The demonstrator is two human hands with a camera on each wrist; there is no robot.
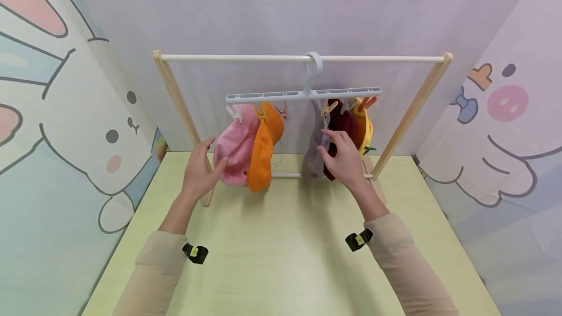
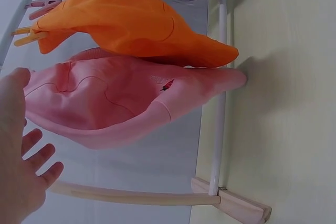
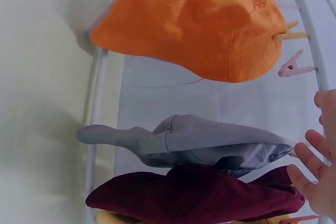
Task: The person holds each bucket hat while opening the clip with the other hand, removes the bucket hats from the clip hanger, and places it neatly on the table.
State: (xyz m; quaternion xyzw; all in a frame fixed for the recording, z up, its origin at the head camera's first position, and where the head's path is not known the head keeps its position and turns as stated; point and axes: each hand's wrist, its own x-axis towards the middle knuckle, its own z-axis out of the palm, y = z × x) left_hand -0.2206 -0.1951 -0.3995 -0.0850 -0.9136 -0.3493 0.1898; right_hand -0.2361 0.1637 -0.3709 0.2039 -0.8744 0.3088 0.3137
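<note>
I count five hats clipped toward hanger ends (pink clip bare); left hand wide, right hand narrower.

It's soft matt cloth on the pink hat, orange hat, grey hat and maroon hat, lightly creased; smooth plastic, by its look, for the hanger; pale wood on the side posts; the tabletop smooth, catching faint sheen.

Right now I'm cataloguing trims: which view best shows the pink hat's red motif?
Left wrist: the red motif appears largest, unobstructed on the pink hat. Head shows it only as a speck; right wrist, not at all.
</note>
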